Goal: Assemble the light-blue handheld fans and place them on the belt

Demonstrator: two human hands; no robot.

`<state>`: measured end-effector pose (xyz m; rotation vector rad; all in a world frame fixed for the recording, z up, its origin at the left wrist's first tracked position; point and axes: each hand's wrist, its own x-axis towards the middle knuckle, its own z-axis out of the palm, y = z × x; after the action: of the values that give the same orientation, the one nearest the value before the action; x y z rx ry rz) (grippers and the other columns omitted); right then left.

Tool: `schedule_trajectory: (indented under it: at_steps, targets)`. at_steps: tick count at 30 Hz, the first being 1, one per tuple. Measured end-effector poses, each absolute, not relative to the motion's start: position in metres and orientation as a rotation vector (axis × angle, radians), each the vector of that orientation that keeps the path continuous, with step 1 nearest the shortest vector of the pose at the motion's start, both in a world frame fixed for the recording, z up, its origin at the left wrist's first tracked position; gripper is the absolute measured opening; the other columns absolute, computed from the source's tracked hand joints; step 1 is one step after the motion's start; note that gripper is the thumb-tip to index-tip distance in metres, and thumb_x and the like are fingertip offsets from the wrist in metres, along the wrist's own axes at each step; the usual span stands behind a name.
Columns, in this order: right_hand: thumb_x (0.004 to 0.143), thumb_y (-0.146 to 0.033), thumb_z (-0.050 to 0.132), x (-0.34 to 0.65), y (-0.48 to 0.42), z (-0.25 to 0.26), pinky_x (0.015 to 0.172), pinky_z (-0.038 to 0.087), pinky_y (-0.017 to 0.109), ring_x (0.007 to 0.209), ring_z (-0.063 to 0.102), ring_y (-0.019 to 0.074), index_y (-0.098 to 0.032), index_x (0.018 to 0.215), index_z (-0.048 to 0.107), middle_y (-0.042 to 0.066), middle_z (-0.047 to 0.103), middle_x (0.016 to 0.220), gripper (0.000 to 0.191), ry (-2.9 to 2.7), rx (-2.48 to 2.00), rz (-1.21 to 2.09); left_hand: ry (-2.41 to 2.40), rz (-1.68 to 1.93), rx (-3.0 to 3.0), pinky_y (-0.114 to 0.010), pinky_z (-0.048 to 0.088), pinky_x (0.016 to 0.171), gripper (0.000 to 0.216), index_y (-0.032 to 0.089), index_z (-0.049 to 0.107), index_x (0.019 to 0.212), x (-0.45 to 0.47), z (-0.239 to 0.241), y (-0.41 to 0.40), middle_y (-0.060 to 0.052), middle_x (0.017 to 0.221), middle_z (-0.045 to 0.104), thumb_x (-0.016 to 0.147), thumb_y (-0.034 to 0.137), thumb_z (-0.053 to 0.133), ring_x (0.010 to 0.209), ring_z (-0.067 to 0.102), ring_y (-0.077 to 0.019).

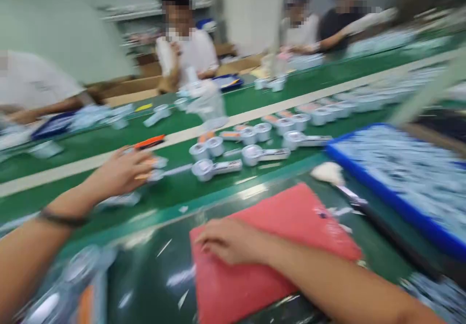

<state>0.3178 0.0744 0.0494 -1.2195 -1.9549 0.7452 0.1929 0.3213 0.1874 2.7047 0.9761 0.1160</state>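
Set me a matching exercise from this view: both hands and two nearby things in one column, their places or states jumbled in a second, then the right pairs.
1. Left hand
2. Right hand
3. Red pad
4. Blue-rimmed tray

A. Filled with pale items
B. Resting on the red pad
C. Lying on the dark green bench
D. Reaching over the green conveyor belt

Pairs: 1-D, 2-B, 3-C, 4-A.

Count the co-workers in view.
4: left co-worker at the frame edge, centre co-worker, upper-right co-worker beside far-right co-worker. More may be out of frame.
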Motion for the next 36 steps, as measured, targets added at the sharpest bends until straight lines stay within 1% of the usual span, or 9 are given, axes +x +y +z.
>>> schedule_trajectory:
  at_steps: [2,4,6,9,16,21,27,31,36]
  targets:
    - [0.094,-0.021,0.053,0.31,0.077,0.046,0.082,0.055,0.027,0.093,0.07,0.0172,-0.023,0.113,0.074,0.005,0.076,0.1,0.029,-1.732,-1.154,0.75,0.868,-0.055,2.839,-0.056,0.009,0.13,0.015,0.02,0.074,0.101,0.127,0.2,0.279,-0.006,0.14,0.062,0.089,0.027,0.069,0.138,0.051,-0.0228]
    - [0.095,-0.027,0.049,0.315,0.082,0.044,0.075,0.055,0.03,0.082,0.069,0.018,-0.022,0.11,0.073,0.005,0.075,0.092,0.028,-1.467,-1.224,0.752,0.496,-0.188,3.031,-0.064,-0.003,0.128,0.019,0.028,0.074,0.097,0.1,0.207,0.231,0.0,0.145,0.059,0.09,0.014,0.063,0.145,0.045,-0.0246]
    - [0.094,-0.036,0.05,0.322,0.084,0.045,0.065,0.052,0.029,0.07,0.064,0.0174,-0.021,0.107,0.072,0.005,0.073,0.086,0.029,-1.309,-1.295,0.766,0.157,-0.274,3.104,-0.071,-0.002,0.127,0.027,0.033,0.072,0.098,0.095,0.208,0.187,0.003,0.146,0.058,0.097,0.013,0.054,0.146,0.044,-0.0261]
    - [0.092,-0.042,0.05,0.325,0.08,0.049,0.062,0.05,0.029,0.064,0.06,0.0173,-0.02,0.104,0.072,0.006,0.072,0.082,0.034,-1.302,-1.36,0.764,0.152,-0.352,2.938,-0.067,0.003,0.13,0.027,0.036,0.071,0.088,0.09,0.199,0.138,0.009,0.139,0.062,0.098,0.015,0.057,0.143,0.048,-0.0245]
    - [0.092,-0.03,0.047,0.319,0.074,0.05,0.081,0.054,0.036,0.088,0.068,0.0231,-0.022,0.102,0.074,0.007,0.075,0.095,0.03,-1.61,-1.388,0.667,0.318,-0.327,2.837,-0.063,0.01,0.131,0.038,0.034,0.073,0.077,0.03,0.163,0.119,0.008,0.137,0.066,0.084,-0.002,0.063,0.14,0.053,-0.0241]
    - [0.095,-0.026,0.047,0.319,0.073,0.049,0.085,0.054,0.038,0.102,0.069,0.0252,-0.023,0.106,0.073,0.007,0.075,0.111,0.029,-1.759,-1.412,0.664,0.667,-0.35,2.669,-0.058,0.016,0.133,0.051,0.038,0.075,0.082,0.01,0.16,0.112,0.012,0.139,0.063,0.075,-0.011,0.06,0.146,0.045,-0.0233]
    - [0.097,-0.023,0.046,0.318,0.072,0.048,0.083,0.055,0.038,0.103,0.07,0.0255,-0.025,0.106,0.073,0.005,0.075,0.115,0.029,-1.862,-1.446,0.645,0.873,-0.083,2.918,-0.056,0.029,0.128,0.037,0.028,0.074,0.104,-0.041,0.163,0.093,-0.002,0.157,0.049,0.093,0.009,0.045,0.151,0.038,-0.027]
    - [0.098,-0.027,0.045,0.317,0.073,0.044,0.078,0.055,0.038,0.103,0.07,0.0265,-0.026,0.108,0.073,0.005,0.075,0.117,0.03,-1.901,-1.47,0.652,1.526,0.398,2.627,-0.052,0.043,0.118,0.042,0.025,0.066,0.128,-0.071,0.157,0.117,-0.009,0.145,0.06,0.099,0.036,0.039,0.135,0.054,-0.0287]
    - [0.098,-0.027,0.043,0.318,0.073,0.04,0.081,0.055,0.039,0.105,0.07,0.027,-0.026,0.11,0.073,0.006,0.075,0.118,0.032,-1.95,-1.48,0.612,1.583,0.42,2.5,-0.048,0.043,0.118,0.059,0.02,0.063,0.135,-0.062,0.137,0.179,-0.01,0.141,0.063,0.096,0.055,0.038,0.132,0.056,-0.0295]
